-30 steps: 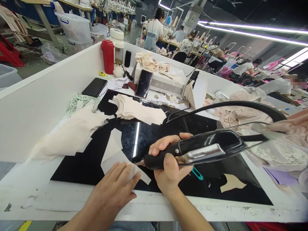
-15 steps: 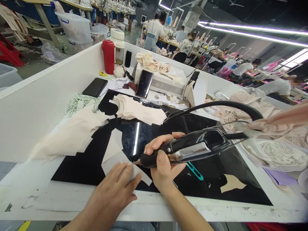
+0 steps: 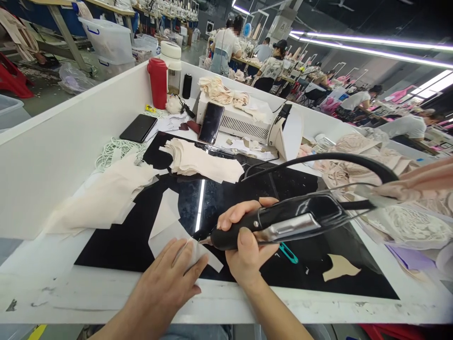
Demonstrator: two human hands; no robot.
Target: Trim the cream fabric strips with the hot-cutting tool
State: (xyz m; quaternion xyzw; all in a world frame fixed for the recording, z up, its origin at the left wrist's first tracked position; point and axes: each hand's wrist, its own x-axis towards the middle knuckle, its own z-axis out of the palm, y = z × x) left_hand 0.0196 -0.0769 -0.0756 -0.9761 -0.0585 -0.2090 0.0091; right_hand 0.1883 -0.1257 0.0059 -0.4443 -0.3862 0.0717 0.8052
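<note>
Right hand grips the black tool, which has shifted slightly rightward in the last half-second, while the left hand stays put, flat with fingers loosely spread, on the pale sheet. Work on this one piece therefore seems under way, the tool's tip just beside the left fingertips. Thin and angular, the sheet lies on the black board on the tabletop, creamier above, whiter below; fold or overlap, I cannot tell.

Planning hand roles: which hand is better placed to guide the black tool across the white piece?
Likely the right hand: it grips the black tool, with its tip at the white piece. The left hand rests on that piece, holding no tool.
</note>
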